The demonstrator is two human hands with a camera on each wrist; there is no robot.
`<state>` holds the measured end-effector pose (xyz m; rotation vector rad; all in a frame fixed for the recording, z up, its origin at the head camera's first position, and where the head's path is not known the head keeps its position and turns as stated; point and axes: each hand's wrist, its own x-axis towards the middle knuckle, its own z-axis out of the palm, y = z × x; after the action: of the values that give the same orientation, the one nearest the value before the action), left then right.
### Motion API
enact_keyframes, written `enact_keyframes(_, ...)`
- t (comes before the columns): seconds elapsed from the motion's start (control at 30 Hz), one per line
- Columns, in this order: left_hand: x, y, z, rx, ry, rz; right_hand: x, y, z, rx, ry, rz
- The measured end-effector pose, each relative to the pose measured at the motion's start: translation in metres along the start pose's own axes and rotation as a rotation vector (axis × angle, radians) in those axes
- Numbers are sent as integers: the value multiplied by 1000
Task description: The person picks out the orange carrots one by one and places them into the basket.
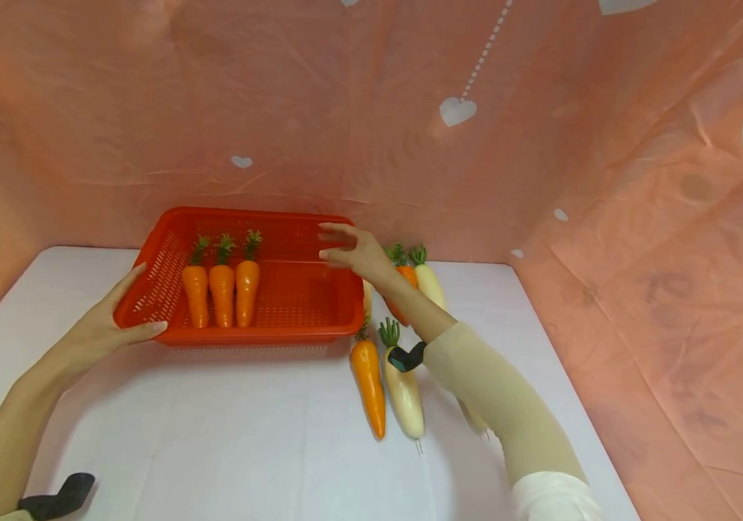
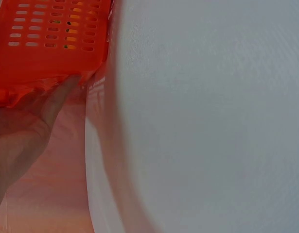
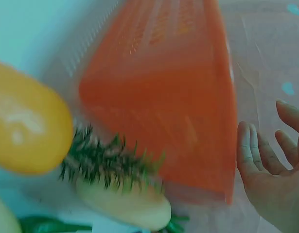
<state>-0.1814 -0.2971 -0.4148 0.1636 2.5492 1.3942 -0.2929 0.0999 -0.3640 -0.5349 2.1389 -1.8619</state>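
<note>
A red plastic basket (image 1: 299,293) with slotted walls stands at the back left, three orange carrots (image 1: 223,293) lying side by side in its left half. My left hand (image 1: 107,318) grips the basket's front left corner, its thumb along the front rim; the left wrist view shows this hand (image 2: 23,131) at the rim too. Over the basket's right end reaches my right hand (image 1: 361,253), fingers spread and loosely bent with nothing in them. In the right wrist view that hand (image 3: 271,170) is beside the basket wall (image 3: 188,131), apart from it or just touching; I cannot tell.
Right of the basket lie an orange carrot (image 1: 369,387) and a white radish (image 1: 405,394). Behind them are another carrot (image 1: 406,275) and another white radish (image 1: 430,286), partly covered by my right arm. A pink cloth with hearts (image 1: 345,108) hangs behind the white table (image 1: 228,434).
</note>
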Motion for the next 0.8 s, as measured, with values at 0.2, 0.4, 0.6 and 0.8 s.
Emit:
enact_keyframes(0.2, 1, 0, 0, 4, 3, 0, -17, 6, -24, -44, 69, -23)
enact_keyframes(0.4, 1, -3, -1, -12, 5, -4, -32, 11, -46, -14, 146, -9)
enact_keyframes(0.6, 1, -4, 0, -6, 9, 6, -44, 24, -68, -41, 204, -14)
enact_keyframes(0.8, 1, -1, 0, 6, 6, 9, -60, 36, -83, -92, 262, 16)
